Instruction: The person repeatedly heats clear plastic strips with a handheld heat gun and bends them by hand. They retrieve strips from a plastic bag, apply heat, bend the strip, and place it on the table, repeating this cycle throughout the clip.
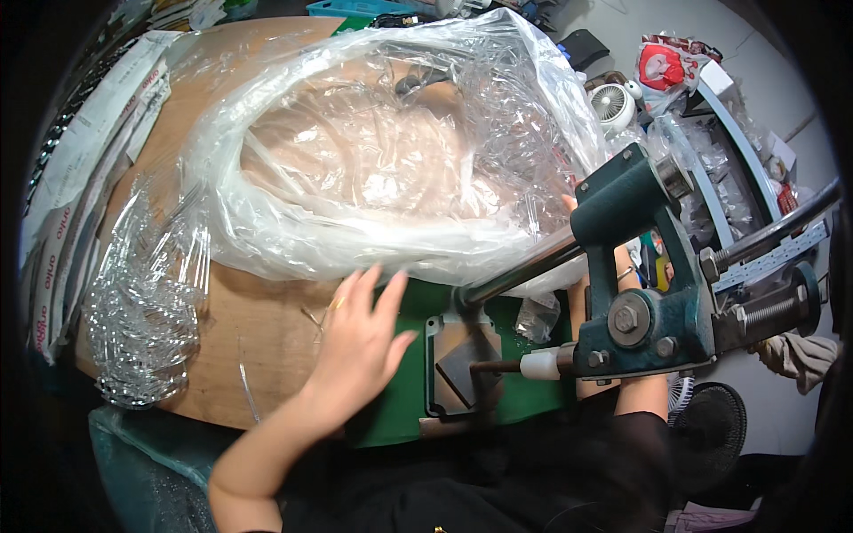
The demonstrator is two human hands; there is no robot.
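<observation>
My left hand (363, 326) is spread with nothing in it, its fingertips by the near edge of a large clear plastic bag (320, 250). A ring is on one finger. The bag lies with its mouth wide and its rim rolled out. My right hand (569, 202) is mostly hidden behind a dark green hand press (616, 200); only fingertips show beside the bag's right side, and whether they hold anything is hidden. Below the press's rod (496, 366) sits a square metal plate (463, 373) on the base.
Bundled clear plastic strips (150, 313) hang over the table's left side, near printed packaging sheets (63, 233). A small clear bag (538, 314) lies on the green mat (400, 393). To the right stand a white fan (612, 106), a black fan (710, 420) and a metal rack (740, 153).
</observation>
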